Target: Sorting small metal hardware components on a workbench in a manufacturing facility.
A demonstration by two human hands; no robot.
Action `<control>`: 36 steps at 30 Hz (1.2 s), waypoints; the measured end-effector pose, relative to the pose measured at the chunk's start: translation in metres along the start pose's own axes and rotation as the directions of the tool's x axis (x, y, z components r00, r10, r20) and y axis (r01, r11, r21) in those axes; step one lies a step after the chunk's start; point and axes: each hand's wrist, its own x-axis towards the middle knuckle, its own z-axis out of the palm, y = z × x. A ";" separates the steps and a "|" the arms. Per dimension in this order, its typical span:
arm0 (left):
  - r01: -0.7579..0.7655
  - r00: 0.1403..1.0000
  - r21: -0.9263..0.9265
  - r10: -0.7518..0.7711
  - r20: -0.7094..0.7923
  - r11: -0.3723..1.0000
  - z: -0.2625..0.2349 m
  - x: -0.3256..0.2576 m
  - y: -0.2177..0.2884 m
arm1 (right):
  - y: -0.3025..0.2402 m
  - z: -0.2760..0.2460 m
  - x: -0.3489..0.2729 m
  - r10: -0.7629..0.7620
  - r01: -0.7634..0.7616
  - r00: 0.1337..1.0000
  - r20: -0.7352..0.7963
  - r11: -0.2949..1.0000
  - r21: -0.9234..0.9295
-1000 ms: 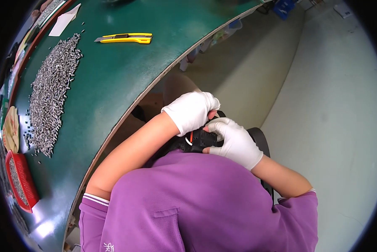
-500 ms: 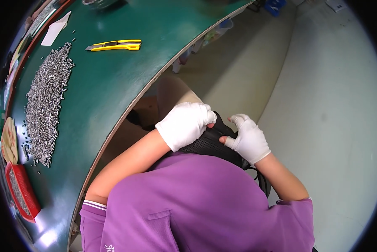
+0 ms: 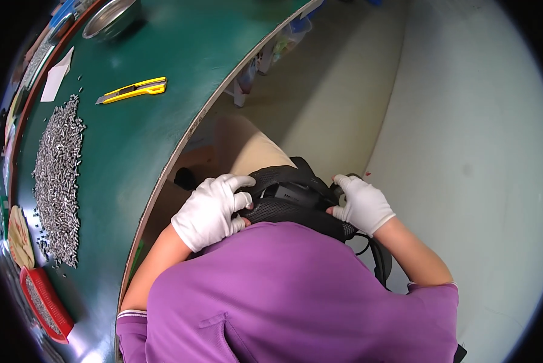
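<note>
Pale grey flooring fills the right side of the view, and a dark green worktable [image 3: 180,103] curves across the upper left. Seen from above, a person in a purple short-sleeved shirt [image 3: 289,296] sits just beside the table edge, both hands in white gloves. Between the hands, against the front of the body, sits a black padded mesh harness [image 3: 283,209] with a small dark device at its middle and black straps and a thin cable trailing toward the person's right.

The left hand [image 3: 214,209] lies on the left end of the harness, fingers curled together and pressing into the mesh padding. The right hand [image 3: 362,204] holds the right end, fingers bent around a strap near the buckle, thumb tucked close; exactly what the fingertips pinch cannot be told.

On the table, well apart from the hands, a yellow utility knife [image 3: 132,90] lies near the far side. A long heap of small metal screws [image 3: 58,181] stretches along the left. A white paper slip [image 3: 56,75] lies beyond the heap, a metal bowl [image 3: 111,17] stands at the top edge, and a red tray [image 3: 44,302] sits at the lower left.
</note>
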 end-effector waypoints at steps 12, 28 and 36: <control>-0.413 0.899 0.159 0.429 -0.087 0.897 0.024 0.075 0.021 | 0.003 0.024 0.021 -0.145 0.147 0.969 -0.200 0.989 -0.005; -0.445 0.887 0.217 0.461 -0.027 0.869 0.027 0.088 0.031 | 0.033 0.008 0.021 0.037 -0.029 0.992 0.122 0.997 -0.069; -0.493 0.863 0.222 0.504 0.005 0.841 0.030 0.093 0.031 | 0.049 0.008 0.012 -0.001 -0.008 0.991 0.131 0.998 0.062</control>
